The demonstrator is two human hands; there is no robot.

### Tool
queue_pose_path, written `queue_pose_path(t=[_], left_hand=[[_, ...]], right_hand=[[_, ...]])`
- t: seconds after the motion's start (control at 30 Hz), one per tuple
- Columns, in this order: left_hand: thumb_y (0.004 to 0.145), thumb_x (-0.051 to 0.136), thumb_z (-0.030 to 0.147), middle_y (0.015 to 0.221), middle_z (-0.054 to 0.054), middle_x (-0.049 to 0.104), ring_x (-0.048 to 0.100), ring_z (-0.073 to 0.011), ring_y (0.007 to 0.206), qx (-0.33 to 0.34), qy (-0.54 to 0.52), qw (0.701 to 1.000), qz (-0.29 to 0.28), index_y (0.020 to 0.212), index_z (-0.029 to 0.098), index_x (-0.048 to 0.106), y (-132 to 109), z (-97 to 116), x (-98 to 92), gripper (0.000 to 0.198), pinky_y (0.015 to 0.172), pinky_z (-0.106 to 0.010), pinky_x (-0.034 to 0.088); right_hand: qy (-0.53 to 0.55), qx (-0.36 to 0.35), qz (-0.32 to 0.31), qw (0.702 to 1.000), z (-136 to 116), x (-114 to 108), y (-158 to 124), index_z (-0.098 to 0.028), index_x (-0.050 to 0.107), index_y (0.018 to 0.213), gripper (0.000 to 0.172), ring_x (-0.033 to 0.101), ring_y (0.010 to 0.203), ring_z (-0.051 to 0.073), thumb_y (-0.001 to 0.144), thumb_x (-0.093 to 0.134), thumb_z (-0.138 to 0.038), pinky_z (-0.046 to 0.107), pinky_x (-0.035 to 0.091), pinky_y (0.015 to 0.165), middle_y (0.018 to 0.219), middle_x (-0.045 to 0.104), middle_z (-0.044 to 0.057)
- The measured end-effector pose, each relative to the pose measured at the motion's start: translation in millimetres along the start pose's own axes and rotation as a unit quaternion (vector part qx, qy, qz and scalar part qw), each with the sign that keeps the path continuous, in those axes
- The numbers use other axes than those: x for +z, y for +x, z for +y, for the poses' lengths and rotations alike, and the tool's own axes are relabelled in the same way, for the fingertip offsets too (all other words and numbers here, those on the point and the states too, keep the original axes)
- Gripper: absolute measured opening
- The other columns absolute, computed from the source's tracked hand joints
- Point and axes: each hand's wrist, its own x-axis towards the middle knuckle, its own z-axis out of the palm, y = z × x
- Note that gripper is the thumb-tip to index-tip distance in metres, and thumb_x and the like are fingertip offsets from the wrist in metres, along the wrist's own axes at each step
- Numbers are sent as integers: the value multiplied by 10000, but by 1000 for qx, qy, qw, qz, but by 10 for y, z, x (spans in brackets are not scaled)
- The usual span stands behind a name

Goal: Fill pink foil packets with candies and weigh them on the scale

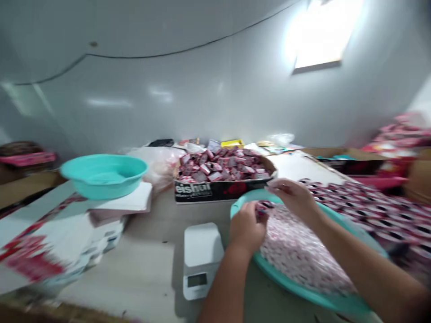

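Observation:
My left hand (247,228) is closed around a small pink-and-dark packet (263,208) above the near-left rim of a turquoise basin (286,279). Small whitish-pink pieces (303,251), which look like wrapped sweets, fill much of that basin. Over its far side my right hand (296,197) has its fingers pinched together. Something pale shows at those fingertips, too blurred to name. Behind the hands, a black cardboard box (232,190) is heaped with similar pink-and-dark packets (222,165).
A white digital scale (203,255) stands left of the basin. Farther left, another turquoise basin (104,175) rests on a white box (124,202). Rows of small pink-and-dark containers (373,211) cover the right side. A clear plastic bag (161,166) lies behind.

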Motion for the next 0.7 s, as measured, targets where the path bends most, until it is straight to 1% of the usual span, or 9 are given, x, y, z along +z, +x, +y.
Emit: queue_pose_path(t=[0.07, 0.13, 0.27, 0.3, 0.37, 0.47, 0.53, 0.63, 0.7], left_hand=[[904, 596, 304, 1164, -94, 718, 656, -288, 1084, 12, -16, 1000, 1, 1184, 227, 678, 13, -35, 26, 303, 931, -392, 498], [889, 621, 292, 1160, -83, 725, 661, -273, 1070, 9, -37, 999, 10, 1189, 239, 675, 26, -55, 56, 310, 925, -376, 489], [848, 661, 267, 1130, -78, 737, 681, -238, 1027, -18, -113, 993, 36, 1157, 228, 668, 69, -73, 104, 311, 902, -340, 493], [834, 672, 262, 1113, -82, 737, 686, -231, 1010, -24, -138, 989, 40, 1143, 215, 659, 86, -87, 114, 313, 897, -334, 496], [796, 704, 254, 1078, -88, 733, 692, -223, 972, -33, -192, 980, 48, 1123, 194, 629, 124, -132, 133, 341, 885, -326, 505], [722, 754, 231, 1034, -75, 719, 690, -214, 923, -47, -248, 965, 68, 1099, 186, 589, 168, -216, 158, 413, 865, -315, 511], [697, 765, 216, 1017, -62, 710, 687, -210, 910, -57, -253, 963, 79, 1091, 191, 581, 177, -259, 169, 436, 857, -310, 510], [717, 751, 218, 1021, -55, 706, 684, -208, 929, -54, -246, 965, 78, 1107, 198, 572, 163, -287, 177, 429, 860, -303, 509], [743, 736, 216, 1046, -56, 706, 682, -206, 958, -44, -235, 968, 73, 1132, 204, 563, 145, -283, 181, 426, 869, -297, 508]], right_hand=[[2, 33, 9, 999, 3, -238, 51, -152, 643, 841, 638, 626, 798, 157, 597, 736, -734, 289, 528, 755, 885, 677, 101], [2, 66, -21, 998, -28, -339, 96, -140, 636, 844, 667, 635, 764, 153, 606, 690, -761, 282, 532, 715, 871, 678, 102], [-7, 100, -173, 980, -124, -280, 37, -103, 696, 860, 654, 632, 683, 147, 653, 701, -724, 244, 503, 615, 813, 687, 110], [-8, 95, -200, 975, -145, -250, 0, -99, 711, 886, 648, 623, 678, 137, 672, 702, -711, 234, 496, 614, 817, 689, 105], [-13, 73, -226, 971, -173, -207, -64, -101, 728, 938, 617, 606, 698, 116, 707, 706, -673, 211, 481, 632, 847, 695, 91], [-34, 43, -226, 973, -184, -194, -102, -108, 745, 928, 503, 572, 692, 98, 760, 703, -580, 192, 442, 623, 835, 693, 72], [-58, 28, -210, 975, -187, -204, -101, -114, 754, 876, 406, 555, 681, 98, 785, 701, -506, 195, 424, 619, 792, 681, 64], [-99, -4, -187, 977, -218, -220, -98, -136, 769, 829, 253, 575, 757, 113, 804, 701, -378, 208, 438, 689, 834, 679, 65], [-122, -30, -190, 974, -260, -222, -104, -156, 779, 813, 169, 574, 792, 112, 813, 685, -298, 213, 436, 732, 873, 674, 63]])
